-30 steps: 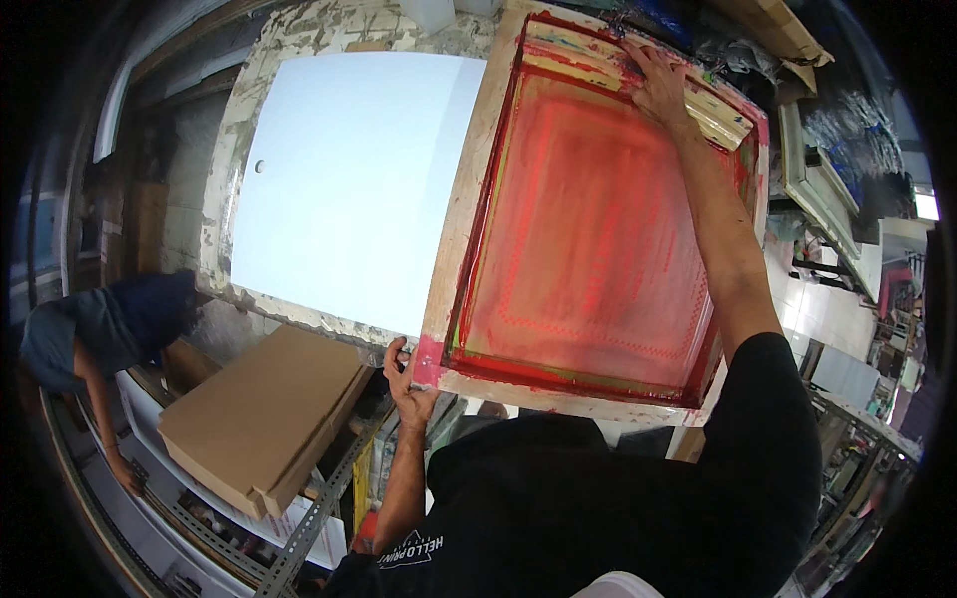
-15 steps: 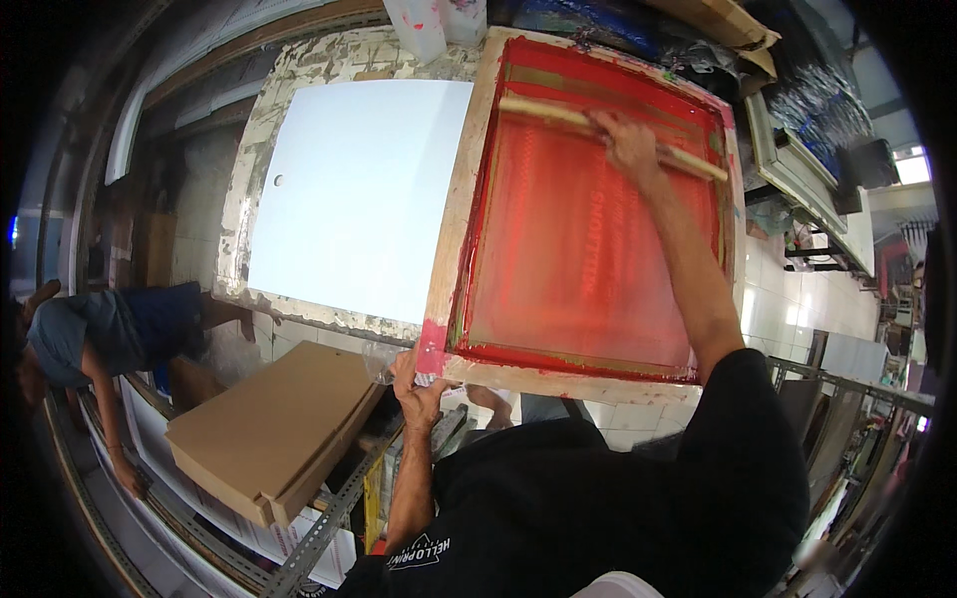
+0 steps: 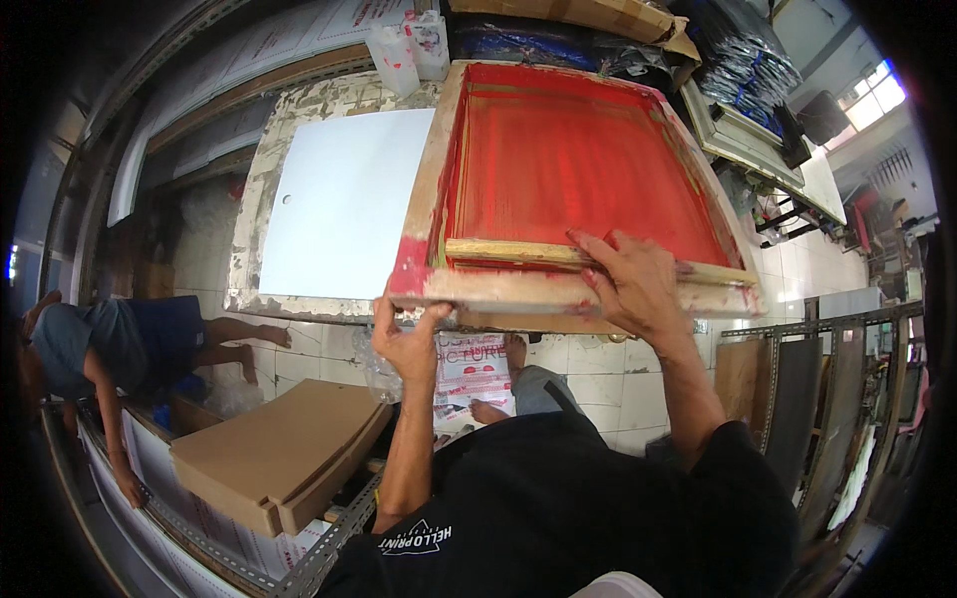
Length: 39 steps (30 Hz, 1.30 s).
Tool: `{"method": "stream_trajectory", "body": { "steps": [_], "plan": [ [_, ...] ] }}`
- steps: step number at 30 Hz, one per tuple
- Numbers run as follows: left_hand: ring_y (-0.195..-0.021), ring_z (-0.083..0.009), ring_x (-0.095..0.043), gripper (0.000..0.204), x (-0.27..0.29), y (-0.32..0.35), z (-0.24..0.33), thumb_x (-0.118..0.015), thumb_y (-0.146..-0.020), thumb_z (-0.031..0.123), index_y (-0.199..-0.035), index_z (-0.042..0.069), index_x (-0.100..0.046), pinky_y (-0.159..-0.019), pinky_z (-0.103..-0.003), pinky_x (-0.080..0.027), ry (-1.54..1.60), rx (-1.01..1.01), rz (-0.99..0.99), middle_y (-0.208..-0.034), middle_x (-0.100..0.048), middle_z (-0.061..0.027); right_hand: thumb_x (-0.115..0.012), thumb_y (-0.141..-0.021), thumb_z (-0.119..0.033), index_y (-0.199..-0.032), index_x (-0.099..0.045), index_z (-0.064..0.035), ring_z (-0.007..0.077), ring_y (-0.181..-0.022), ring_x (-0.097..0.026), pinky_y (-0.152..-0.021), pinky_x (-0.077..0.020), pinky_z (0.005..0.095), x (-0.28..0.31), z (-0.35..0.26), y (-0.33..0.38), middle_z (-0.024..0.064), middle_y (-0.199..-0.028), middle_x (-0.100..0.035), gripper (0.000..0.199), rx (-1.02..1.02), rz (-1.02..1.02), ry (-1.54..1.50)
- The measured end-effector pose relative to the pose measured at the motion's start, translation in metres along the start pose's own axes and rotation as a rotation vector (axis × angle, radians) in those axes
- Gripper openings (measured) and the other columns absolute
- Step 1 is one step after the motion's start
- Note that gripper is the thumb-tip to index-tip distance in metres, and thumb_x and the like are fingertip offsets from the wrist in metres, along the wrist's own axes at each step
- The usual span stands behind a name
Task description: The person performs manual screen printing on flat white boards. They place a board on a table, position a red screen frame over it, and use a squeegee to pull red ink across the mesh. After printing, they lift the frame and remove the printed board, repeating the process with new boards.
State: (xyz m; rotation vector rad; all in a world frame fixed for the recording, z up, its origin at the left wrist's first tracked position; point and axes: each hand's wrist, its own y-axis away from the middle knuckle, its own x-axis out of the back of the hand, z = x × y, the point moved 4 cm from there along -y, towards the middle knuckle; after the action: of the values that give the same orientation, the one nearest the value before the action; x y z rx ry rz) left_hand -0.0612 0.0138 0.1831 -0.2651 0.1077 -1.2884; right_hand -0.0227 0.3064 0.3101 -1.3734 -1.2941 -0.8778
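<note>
Pale floor tiles (image 3: 598, 389) between four and five o'clock, with rack of upright boards (image 3: 797, 399) between three and four, cardboard box (image 3: 284, 444) at eight and bent-over co-worker (image 3: 85, 344) in blue-grey at nine. At one o'clock from centre, wooden frame (image 3: 429, 189) around red-coated mesh (image 3: 588, 159); just beside it, at ten, white sheet (image 3: 344, 204) on blotched board (image 3: 261, 189). Left hand (image 3: 404, 344) clamped on the frame's near left corner, thumb apart from fingers with the wood between, most of the frame toward one and two o'clock of that hand. Right hand (image 3: 638, 284) clamped on long wooden squeegee (image 3: 513, 251), bar passing beneath the fingers, ends out toward ten and three o'clock; mesh at twelve o'clock of the same hand, near rail of the frame just under the thumb side. Cannot tell grip from mere contact on that rail. Middle of the squeegee hidden by the right hand, lower edge by the near rail; left fingertips partly lost under the corner. Markings in the mesh hard to make out through the red; co-worker's head dim against the dark rim.
</note>
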Motion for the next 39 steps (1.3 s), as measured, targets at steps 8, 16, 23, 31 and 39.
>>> {"method": "stream_trajectory", "body": {
  "steps": [8, 16, 23, 31, 39],
  "plan": [
    [-0.090, -0.0114, -0.057, 0.088, -0.033, -0.079, 0.082, -0.073, -0.089, 0.000, -0.158, 0.000, -0.019, -0.086, -0.024, -0.045, 0.363, -0.226, -0.078, -0.107, -0.067, -0.0072, -0.078, -0.075, -0.054, -0.117, -0.072, -0.0141, 0.0329, -0.084, -0.071, -0.073, -0.0551, 0.0432, 0.104, 0.013, -0.070, 0.0142, -0.094, -0.073, 0.058, 0.350, 0.451, 0.051],
    [-0.092, -0.0109, -0.058, 0.056, 0.029, -0.006, -0.022, -0.067, -0.095, 0.003, -0.144, -0.012, -0.044, -0.088, -0.026, -0.048, 0.122, 0.188, -0.084, -0.099, -0.064, -0.0042, -0.077, -0.084, -0.040, -0.087, -0.075, -0.0009, 0.0158, -0.066, -0.061, -0.062, -0.0458, 0.0324, 0.189, 0.010, -0.159, 0.0096, -0.074, -0.070, 0.039, 0.103, 0.241, -0.160],
    [-0.096, -0.0115, -0.060, 0.059, 0.092, 0.130, -0.139, -0.075, -0.090, 0.006, -0.141, -0.009, -0.050, -0.092, -0.028, -0.048, 0.043, 0.674, -0.265, -0.101, -0.066, -0.0032, -0.075, -0.086, -0.047, -0.095, -0.075, 0.0021, 0.0206, -0.080, -0.062, -0.075, -0.0477, 0.0363, 0.222, 0.029, -0.189, 0.0144, -0.083, -0.072, 0.050, 0.159, 0.332, -0.106],
    [-0.099, -0.0138, -0.062, 0.056, 0.075, 0.100, -0.121, -0.072, -0.090, 0.001, -0.141, -0.006, -0.051, -0.091, -0.028, -0.050, 0.089, 0.609, -0.362, -0.109, -0.068, -0.0075, -0.074, -0.084, -0.054, -0.097, -0.076, 0.0031, 0.0258, -0.088, -0.068, -0.081, -0.0515, 0.0372, 0.239, 0.035, -0.212, 0.0189, -0.095, -0.074, 0.059, 0.162, 0.160, -0.077],
    [-0.103, -0.0149, -0.062, 0.059, 0.042, 0.082, -0.103, -0.074, -0.087, 0.000, -0.142, -0.003, -0.053, -0.091, -0.031, -0.051, 0.083, 0.542, -0.498, -0.113, -0.068, -0.0080, -0.072, -0.085, -0.056, -0.095, -0.080, -0.0029, 0.0205, -0.079, -0.067, -0.074, -0.0511, 0.0364, 0.231, 0.037, -0.218, 0.0123, -0.086, -0.075, 0.054, 0.215, 0.287, -0.078]
  ]
}}
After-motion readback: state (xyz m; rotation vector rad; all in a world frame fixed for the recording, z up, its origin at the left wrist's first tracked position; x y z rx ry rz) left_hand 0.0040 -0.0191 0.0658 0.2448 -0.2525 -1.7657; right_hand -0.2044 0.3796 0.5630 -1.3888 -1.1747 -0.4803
